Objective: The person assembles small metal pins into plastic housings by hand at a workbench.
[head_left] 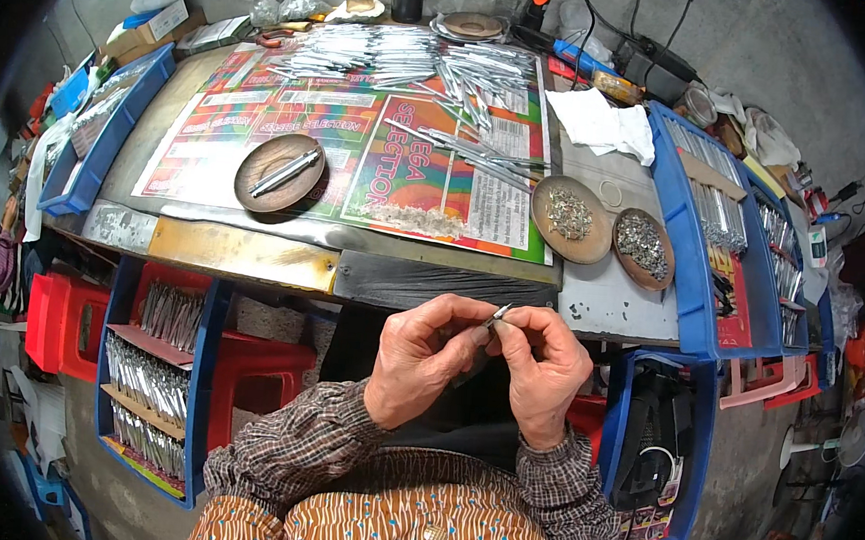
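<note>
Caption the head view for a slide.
Left hand and right hand hold a small pointed metallic piece before a table strewn with silvery rods.

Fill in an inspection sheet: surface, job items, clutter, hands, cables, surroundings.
Surface: table, partly covered by a colourful printed sheet.
Job items: small metallic piece between the fingers; silvery rods piled toward the back; brown dish holding rod-like pieces; two dishes of small parts.
Clutter: crumpled white paper or cloth, right side.
Hands: left hand and right hand meet at the small piece.
Cables: dark cables, back right.
Surroundings: blue trays at both sides; red stool below.
</note>
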Demonstrator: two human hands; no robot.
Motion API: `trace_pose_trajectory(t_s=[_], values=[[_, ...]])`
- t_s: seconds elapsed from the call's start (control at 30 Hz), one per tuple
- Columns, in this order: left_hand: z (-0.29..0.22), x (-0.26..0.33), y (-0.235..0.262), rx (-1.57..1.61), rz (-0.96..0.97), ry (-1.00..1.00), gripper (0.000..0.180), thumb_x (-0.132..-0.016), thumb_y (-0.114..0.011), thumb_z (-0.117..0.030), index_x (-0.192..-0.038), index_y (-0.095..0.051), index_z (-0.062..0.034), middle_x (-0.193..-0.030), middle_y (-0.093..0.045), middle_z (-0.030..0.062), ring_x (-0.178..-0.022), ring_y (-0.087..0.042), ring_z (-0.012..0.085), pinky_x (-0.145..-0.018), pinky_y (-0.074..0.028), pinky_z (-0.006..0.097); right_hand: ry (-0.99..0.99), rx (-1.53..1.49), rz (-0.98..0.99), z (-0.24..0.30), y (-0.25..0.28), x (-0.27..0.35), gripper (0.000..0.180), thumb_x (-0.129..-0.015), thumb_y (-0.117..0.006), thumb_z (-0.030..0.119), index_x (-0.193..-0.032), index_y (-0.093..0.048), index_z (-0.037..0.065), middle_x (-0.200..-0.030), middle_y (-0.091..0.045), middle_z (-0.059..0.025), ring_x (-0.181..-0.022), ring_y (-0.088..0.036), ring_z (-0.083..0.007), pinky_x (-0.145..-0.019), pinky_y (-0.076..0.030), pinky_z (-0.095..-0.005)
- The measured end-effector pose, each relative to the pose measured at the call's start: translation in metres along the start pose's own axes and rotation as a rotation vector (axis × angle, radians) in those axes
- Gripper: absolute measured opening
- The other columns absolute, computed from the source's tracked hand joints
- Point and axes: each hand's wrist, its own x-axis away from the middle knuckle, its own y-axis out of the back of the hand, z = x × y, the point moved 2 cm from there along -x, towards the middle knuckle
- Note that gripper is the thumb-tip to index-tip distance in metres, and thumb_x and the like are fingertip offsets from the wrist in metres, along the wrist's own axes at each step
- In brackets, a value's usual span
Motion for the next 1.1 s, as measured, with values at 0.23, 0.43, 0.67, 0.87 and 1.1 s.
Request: trace_pose_trajectory(t_s=[0.23,0.43,0.67,0.87,1.1], values=[[0.007,0.0,-0.001,-0.204,-0.026,-0.165,0.017,-0.09,-0.057,0.004,-0.106,-0.062,0.0019,-0.082,-0.062,0.0009,-0.065,-0.051,0.002,-0.055,-0.042,0.017,-0.144,-0.178,-0.003,-0.002,-0.001,0.001,0.005,-0.087,-0.064,0.001,-0.09,-0.063,-0.004,-0.08,-0.064,-0.0018,-0.068,-0.06,-0.0067,-0.061,-0.051,-0.0207],[0.005,-0.001,-0.002,-0.166,0.007,-0.103,0.018,-0.09,-0.057,0.005,-0.106,-0.061,0.0015,-0.081,-0.062,0.0005,-0.064,-0.05,0.0018,-0.055,-0.041,0.017,-0.251,-0.31,0.039,-0.01,0.004,-0.004,0.006,-0.087,-0.065,0.001,-0.091,-0.063,-0.003,-0.08,-0.064,-0.0032,-0.066,-0.06,-0.0078,-0.059,-0.052,-0.0218],[0.009,-0.004,-0.002,-0.493,-0.035,-0.338,0.017,-0.089,-0.058,0.005,-0.105,-0.061,0.0018,-0.081,-0.062,0.0014,-0.063,-0.051,0.0026,-0.055,-0.042,0.019,-0.295,-0.339,0.052,-0.009,0.005,-0.006,0.007,-0.086,-0.066,0.002,-0.09,-0.062,-0.003,-0.081,-0.065,-0.005,-0.066,-0.061,-0.0092,-0.057,-0.054,-0.0232],[0.015,-0.004,-0.001,-0.289,-0.013,-0.224,0.017,-0.087,-0.059,0.006,-0.103,-0.062,0.0022,-0.082,-0.064,0.0051,-0.071,-0.06,0.0068,-0.063,-0.048,0.021,-0.334,-0.437,0.103,-0.018,0.006,-0.008,0.007,-0.085,-0.067,0.001,-0.088,-0.061,-0.002,-0.08,-0.064,-0.0056,-0.068,-0.062,-0.0102,-0.054,-0.053,-0.022],[0.013,-0.007,-0.002,-0.484,0.009,-0.331,0.02,-0.086,-0.058,0.007,-0.105,-0.06,0.0023,-0.086,-0.066,0.0093,-0.079,-0.065,0.0132,-0.069,-0.051,0.025,-0.458,-0.636,0.13,-0.017,0.007,-0.015,0.01,-0.085,-0.067,0.001,-0.091,-0.06,-0.002,-0.079,-0.064,-0.0068,-0.069,-0.064,-0.0118,-0.052,-0.052,-0.0212]])
